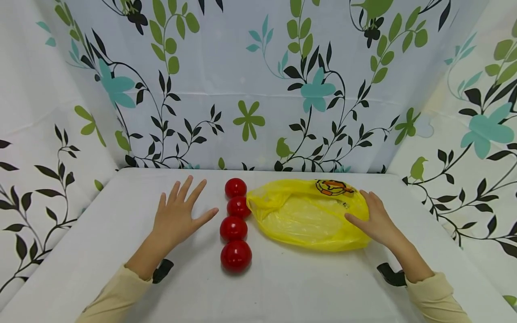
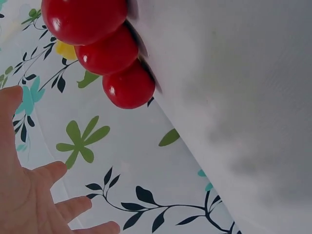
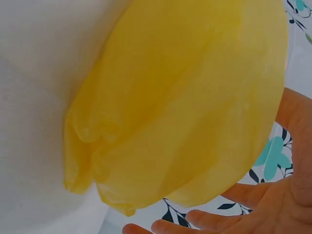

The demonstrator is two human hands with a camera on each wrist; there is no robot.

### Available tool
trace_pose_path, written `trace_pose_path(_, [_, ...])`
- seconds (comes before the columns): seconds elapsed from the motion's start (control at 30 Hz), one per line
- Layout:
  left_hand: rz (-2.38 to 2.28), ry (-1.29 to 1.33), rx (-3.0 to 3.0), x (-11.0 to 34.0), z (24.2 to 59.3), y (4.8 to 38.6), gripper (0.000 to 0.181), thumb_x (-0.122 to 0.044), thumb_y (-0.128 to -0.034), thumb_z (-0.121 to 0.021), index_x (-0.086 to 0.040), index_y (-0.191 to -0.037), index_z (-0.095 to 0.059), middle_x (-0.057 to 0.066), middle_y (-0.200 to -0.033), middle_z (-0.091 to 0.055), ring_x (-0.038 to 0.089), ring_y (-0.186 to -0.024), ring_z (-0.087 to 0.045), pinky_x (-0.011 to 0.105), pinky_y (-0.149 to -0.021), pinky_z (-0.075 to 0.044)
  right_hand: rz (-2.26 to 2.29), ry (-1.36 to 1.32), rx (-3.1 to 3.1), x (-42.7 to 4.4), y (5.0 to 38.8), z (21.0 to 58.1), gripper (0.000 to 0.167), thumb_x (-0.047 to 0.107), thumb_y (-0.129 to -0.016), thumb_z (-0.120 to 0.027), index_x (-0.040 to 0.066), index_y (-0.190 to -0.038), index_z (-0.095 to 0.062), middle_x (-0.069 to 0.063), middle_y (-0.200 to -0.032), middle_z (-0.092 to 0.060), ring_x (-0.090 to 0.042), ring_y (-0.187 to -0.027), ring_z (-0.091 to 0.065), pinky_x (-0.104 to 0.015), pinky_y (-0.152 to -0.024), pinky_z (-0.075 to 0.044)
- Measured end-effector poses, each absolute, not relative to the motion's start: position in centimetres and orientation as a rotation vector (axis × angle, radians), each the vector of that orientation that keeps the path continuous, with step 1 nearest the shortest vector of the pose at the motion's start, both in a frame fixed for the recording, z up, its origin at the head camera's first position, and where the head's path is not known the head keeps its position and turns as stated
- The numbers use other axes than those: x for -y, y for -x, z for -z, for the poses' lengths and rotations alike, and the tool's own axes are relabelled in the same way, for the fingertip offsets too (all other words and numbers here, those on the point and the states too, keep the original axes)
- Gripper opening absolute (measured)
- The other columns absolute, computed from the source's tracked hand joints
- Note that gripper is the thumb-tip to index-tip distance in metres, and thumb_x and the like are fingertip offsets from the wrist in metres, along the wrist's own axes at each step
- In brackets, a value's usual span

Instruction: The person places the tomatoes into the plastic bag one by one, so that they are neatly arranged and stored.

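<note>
Several glossy red balls (image 1: 236,256) lie in a row running away from me, left of the middle of the table. Beside the row, to its left, my left hand (image 1: 176,219) has its fingers spread and straight, apart from the balls and holding nothing. A yellow plastic bag (image 1: 308,220) with a printed orange and black figure lies on its side to the right of the balls. Its left end is close to the far balls. Around its right end is my right hand (image 1: 378,220), fingers extended and thumb over the bag's edge; whether it touches the plastic is unclear.
A white cloth covers the table (image 1: 291,287). A patterned curtain (image 1: 226,89) with leaves and birds hangs behind the table and along both sides. Black straps (image 1: 163,271) are on both wrists.
</note>
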State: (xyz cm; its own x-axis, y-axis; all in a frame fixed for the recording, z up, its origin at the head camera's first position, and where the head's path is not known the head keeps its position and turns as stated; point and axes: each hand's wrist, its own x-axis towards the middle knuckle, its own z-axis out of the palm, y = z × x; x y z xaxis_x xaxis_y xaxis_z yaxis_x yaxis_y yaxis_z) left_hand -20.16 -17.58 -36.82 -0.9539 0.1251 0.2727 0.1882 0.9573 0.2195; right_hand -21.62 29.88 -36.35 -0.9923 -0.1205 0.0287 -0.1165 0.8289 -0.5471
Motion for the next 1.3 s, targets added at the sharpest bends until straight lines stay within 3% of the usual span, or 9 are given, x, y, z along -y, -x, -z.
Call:
trace_pose_path(0.23, [0.375, 0.270, 2.805, 17.0, 36.9, 19.0, 0.080, -0.057, -0.0901, -0.057, -0.021, -0.155, -0.027, 0.023, -0.157, -0.023, 0.048, -0.140, -0.025, 0.068, -0.109, -0.025, 0.935, 0.164, -3.001, -30.6, 21.6, 36.9, 0.088, 0.032, -0.094, -0.062, -0.014, -0.148, -0.011, -0.042, -0.148, -0.013, -0.058, -0.135, -0.016, -0.073, -0.106, -0.021])
trace_pose_path(0.37, [0.391, 0.292, 2.770, 16.7, 37.0, 18.2, 0.078, -0.053, -0.0895, -0.060, -0.019, -0.153, -0.030, 0.024, -0.155, -0.027, 0.048, -0.137, -0.032, 0.067, -0.104, -0.033, 0.927, 0.148, -3.010, -30.8, 21.5, 37.2, 0.082, 0.029, -0.096, -0.059, -0.016, -0.147, -0.013, -0.044, -0.146, -0.017, -0.059, -0.127, -0.029, -0.070, -0.101, -0.032])
trace_pose_path(0.47, [0.394, 0.333, 2.708, 16.5, 37.3, 17.8, 0.075, -0.051, -0.0888, -0.063, -0.019, -0.151, -0.035, 0.022, -0.151, -0.035, 0.043, -0.132, -0.041, 0.064, -0.099, -0.042, 0.920, 0.132, -3.010, -31.0, 21.3, 37.5, 0.079, 0.027, -0.097, -0.057, -0.017, -0.146, -0.014, -0.045, -0.144, -0.017, -0.059, -0.120, -0.037, -0.067, -0.096, -0.041])
trace_pose_path(0.63, [0.417, 0.449, 2.589, 16.3, 37.6, 17.0, 0.070, -0.043, -0.0861, -0.070, -0.017, -0.145, -0.045, 0.017, -0.142, -0.049, 0.037, -0.123, -0.053, 0.056, -0.088, -0.053, 0.934, 0.096, -3.012, -31.1, 21.3, 37.6, 0.074, 0.025, -0.098, -0.054, -0.017, -0.145, -0.016, -0.046, -0.143, -0.017, -0.061, -0.119, -0.038, -0.066, -0.094, -0.043])
trace_pose_path(0.97, [0.730, 0.562, 2.679, 14.9, 37.8, 14.3, 0.066, -0.037, -0.0855, -0.074, -0.018, -0.143, -0.046, 0.010, -0.140, -0.050, 0.031, -0.122, -0.055, 0.046, -0.083, -0.057, 0.953, 0.045, -2.993, -31.1, 21.2, 37.6, 0.074, 0.026, -0.098, -0.055, -0.016, -0.145, -0.017, -0.046, -0.143, -0.017, -0.061, -0.117, -0.041, -0.062, -0.091, -0.048])
trace_pose_path(1.13, [1.001, 0.537, 2.787, 14.1, 37.7, 12.9, 0.067, -0.039, -0.0859, -0.074, -0.025, -0.144, -0.044, 0.002, -0.139, -0.049, 0.027, -0.125, -0.053, 0.049, -0.088, -0.055, 0.948, 0.028, -2.986, -31.1, 21.2, 37.7, 0.075, 0.026, -0.097, -0.056, -0.016, -0.146, -0.017, -0.046, -0.143, -0.017, -0.060, -0.117, -0.043, -0.060, -0.090, -0.049])
trace_pose_path(1.3, [1.066, 0.562, 2.802, 13.6, 37.9, 12.2, 0.069, -0.035, -0.0831, -0.078, -0.025, -0.143, -0.045, -0.003, -0.137, -0.049, 0.021, -0.126, -0.051, 0.045, -0.092, -0.054, 0.954, 0.024, -2.990, -31.1, 21.3, 37.8, 0.073, 0.026, -0.097, -0.056, -0.015, -0.146, -0.019, -0.045, -0.143, -0.018, -0.060, -0.116, -0.044, -0.058, -0.089, -0.051])
